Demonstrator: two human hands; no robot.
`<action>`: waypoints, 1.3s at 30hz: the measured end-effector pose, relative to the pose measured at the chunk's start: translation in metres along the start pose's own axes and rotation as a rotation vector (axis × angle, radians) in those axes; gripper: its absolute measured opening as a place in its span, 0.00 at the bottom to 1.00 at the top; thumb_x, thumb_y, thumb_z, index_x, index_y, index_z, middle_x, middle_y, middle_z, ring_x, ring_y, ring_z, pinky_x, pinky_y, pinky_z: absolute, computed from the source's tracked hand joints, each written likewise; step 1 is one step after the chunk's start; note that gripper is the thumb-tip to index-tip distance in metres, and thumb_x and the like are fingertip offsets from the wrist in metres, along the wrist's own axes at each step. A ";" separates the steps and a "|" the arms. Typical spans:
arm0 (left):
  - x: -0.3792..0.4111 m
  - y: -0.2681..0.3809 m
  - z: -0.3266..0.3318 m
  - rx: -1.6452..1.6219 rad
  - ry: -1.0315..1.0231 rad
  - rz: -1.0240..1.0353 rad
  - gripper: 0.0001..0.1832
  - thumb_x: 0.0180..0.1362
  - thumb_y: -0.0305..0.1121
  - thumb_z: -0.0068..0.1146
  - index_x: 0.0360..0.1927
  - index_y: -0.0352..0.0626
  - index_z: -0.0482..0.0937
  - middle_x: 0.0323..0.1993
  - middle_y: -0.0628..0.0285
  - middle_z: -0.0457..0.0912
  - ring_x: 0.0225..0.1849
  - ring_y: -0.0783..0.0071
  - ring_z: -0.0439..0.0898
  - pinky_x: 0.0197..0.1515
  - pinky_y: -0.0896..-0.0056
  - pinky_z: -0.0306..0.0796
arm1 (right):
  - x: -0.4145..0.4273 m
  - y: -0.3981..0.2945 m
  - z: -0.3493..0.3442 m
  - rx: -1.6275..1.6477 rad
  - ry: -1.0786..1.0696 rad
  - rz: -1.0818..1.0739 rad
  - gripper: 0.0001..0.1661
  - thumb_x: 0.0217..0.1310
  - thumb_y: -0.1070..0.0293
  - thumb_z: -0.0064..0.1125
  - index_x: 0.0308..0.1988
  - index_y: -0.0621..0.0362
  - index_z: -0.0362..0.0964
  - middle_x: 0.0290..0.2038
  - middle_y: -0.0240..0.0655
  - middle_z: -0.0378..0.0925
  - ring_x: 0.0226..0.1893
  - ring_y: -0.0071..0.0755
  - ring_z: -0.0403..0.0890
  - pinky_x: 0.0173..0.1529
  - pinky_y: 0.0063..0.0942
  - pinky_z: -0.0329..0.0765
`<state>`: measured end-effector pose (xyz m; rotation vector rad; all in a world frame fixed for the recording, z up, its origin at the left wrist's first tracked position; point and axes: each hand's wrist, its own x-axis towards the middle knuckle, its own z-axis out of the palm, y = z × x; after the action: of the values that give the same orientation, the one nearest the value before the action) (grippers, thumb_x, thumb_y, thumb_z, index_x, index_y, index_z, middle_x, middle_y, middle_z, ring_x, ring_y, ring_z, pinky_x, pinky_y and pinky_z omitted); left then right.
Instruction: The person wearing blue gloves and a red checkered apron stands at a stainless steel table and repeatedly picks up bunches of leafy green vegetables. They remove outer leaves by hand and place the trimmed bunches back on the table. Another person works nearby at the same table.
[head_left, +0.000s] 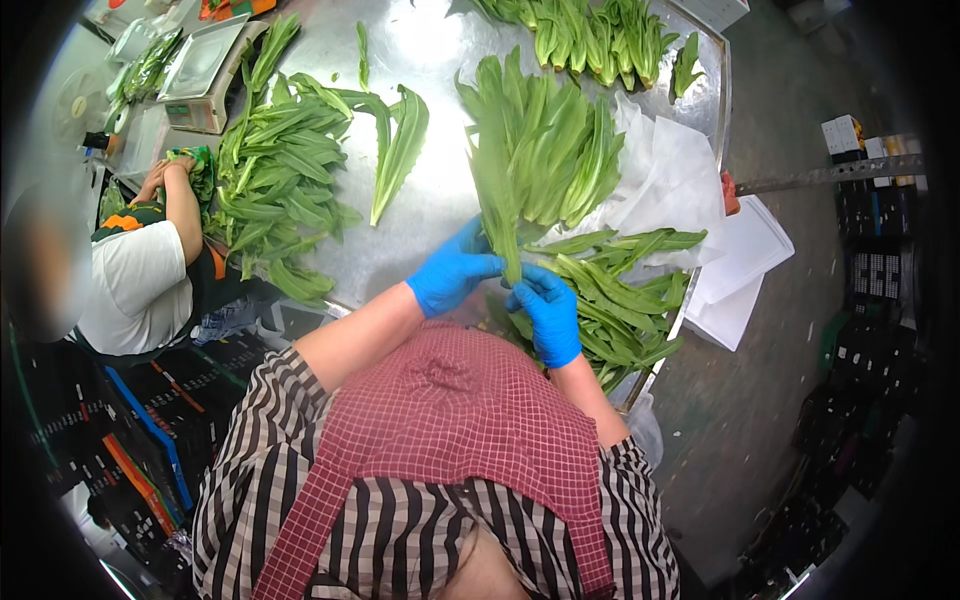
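Note:
Close in front of my apron, a long-leaf lettuce plant (499, 195) points away from me with its stem end nearest. My left hand (454, 270), in a blue glove, grips it near the base, partly hidden behind the leaves. The thumb and fingers of my right hand (551, 311), also gloved in blue, pinch the stem end. Just beyond lies a row of similar lettuce (559, 161), partly covered by the held plant. A loose heap of leaves (622, 292) spreads beside my right hand, by the table's edge.
On the metal table (442, 90) are a large leaf pile (289, 165), single leaves (401, 150), a far lettuce row (600, 37) and crumpled white sheeting (667, 172). A weighing scale (202, 67) stands at far left. A co-worker (142, 285) is at the left; white foam boxes (735, 262) are right.

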<state>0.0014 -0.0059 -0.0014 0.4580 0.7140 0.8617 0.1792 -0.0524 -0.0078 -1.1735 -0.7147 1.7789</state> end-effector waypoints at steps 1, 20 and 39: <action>-0.001 0.002 0.002 0.006 0.013 -0.002 0.37 0.52 0.20 0.56 0.66 0.43 0.55 0.58 0.58 0.69 0.57 0.66 0.71 0.61 0.64 0.65 | 0.000 0.000 -0.001 0.001 -0.015 0.014 0.20 0.58 0.71 0.58 0.50 0.66 0.70 0.38 0.38 0.79 0.30 0.25 0.77 0.37 0.22 0.75; 0.001 -0.002 0.004 0.153 0.233 -0.007 0.20 0.53 0.30 0.59 0.50 0.43 0.71 0.39 0.67 0.77 0.33 0.82 0.71 0.34 0.81 0.64 | 0.002 0.006 0.000 0.092 0.189 -0.025 0.09 0.58 0.77 0.57 0.40 0.64 0.70 0.35 0.39 0.79 0.29 0.28 0.80 0.35 0.24 0.78; 0.032 0.048 -0.064 1.650 0.703 0.648 0.39 0.47 0.36 0.67 0.62 0.37 0.61 0.45 0.50 0.74 0.47 0.60 0.74 0.51 0.63 0.69 | 0.046 0.021 -0.016 -0.050 0.040 0.021 0.22 0.63 0.63 0.53 0.54 0.62 0.66 0.44 0.41 0.78 0.35 0.28 0.80 0.40 0.23 0.75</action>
<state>-0.0559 0.0530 -0.0278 1.9862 1.9609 0.8524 0.1779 -0.0211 -0.0507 -1.2504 -0.7299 1.7590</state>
